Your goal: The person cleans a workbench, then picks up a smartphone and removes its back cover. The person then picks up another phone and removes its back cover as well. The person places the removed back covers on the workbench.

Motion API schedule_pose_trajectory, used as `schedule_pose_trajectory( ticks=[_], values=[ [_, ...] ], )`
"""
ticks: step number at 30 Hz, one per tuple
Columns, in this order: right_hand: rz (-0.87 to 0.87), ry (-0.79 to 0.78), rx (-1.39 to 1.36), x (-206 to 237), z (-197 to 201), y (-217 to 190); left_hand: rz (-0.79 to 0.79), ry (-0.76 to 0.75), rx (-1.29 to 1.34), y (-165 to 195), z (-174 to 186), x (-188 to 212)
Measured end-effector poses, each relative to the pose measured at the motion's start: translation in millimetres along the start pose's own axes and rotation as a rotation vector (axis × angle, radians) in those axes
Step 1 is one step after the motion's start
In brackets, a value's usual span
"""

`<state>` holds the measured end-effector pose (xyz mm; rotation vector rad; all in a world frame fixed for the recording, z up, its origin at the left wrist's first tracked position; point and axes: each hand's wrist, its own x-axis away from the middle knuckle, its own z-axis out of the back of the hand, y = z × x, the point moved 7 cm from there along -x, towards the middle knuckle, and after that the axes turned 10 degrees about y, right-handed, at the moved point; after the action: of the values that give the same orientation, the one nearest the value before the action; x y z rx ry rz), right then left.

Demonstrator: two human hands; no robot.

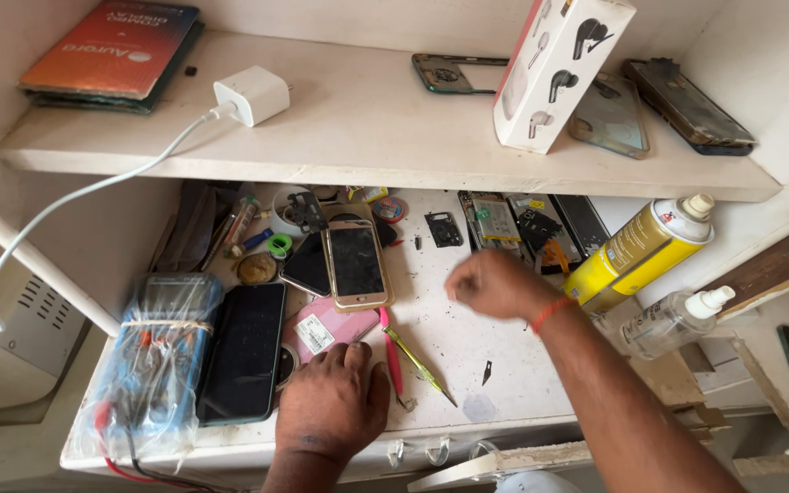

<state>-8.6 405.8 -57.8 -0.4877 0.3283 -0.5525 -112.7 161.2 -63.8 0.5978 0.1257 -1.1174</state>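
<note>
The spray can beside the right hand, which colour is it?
Yellow spray can with a white cap, head view.

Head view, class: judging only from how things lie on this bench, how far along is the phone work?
Done: an opened phone lies with its insides bared, a small loose part beside it. In hand: the left hand presses flat on the bench over a pink phone case; the right hand is fisted above the bench, its contents unseen. Left: the tweezers lie unused, and the gold phone looks unopened.
</note>
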Motion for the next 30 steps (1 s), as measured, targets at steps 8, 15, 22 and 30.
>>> schedule_pose_trajectory(
  ticks=[8,15,22,30],
  values=[
    [0.102,0.012,0.072,57.5,-2.4,-40.9,0.003,0.014,-0.027,10.0,2.0,23.2],
    [0.133,0.022,0.316,38.5,-7.3,-43.6,-0.013,0.025,-0.008,14.0,1.7,4.0],
    [-0.373,0.164,0.242,-26.8,15.4,-5.3,0.035,-0.043,0.000,9.3,-1.7,-3.1],
    [-0.334,0.304,0.231,-94.4,22.4,3.6,-0.019,0.024,0.038,-5.4,-2.1,-11.2]
  ],
)
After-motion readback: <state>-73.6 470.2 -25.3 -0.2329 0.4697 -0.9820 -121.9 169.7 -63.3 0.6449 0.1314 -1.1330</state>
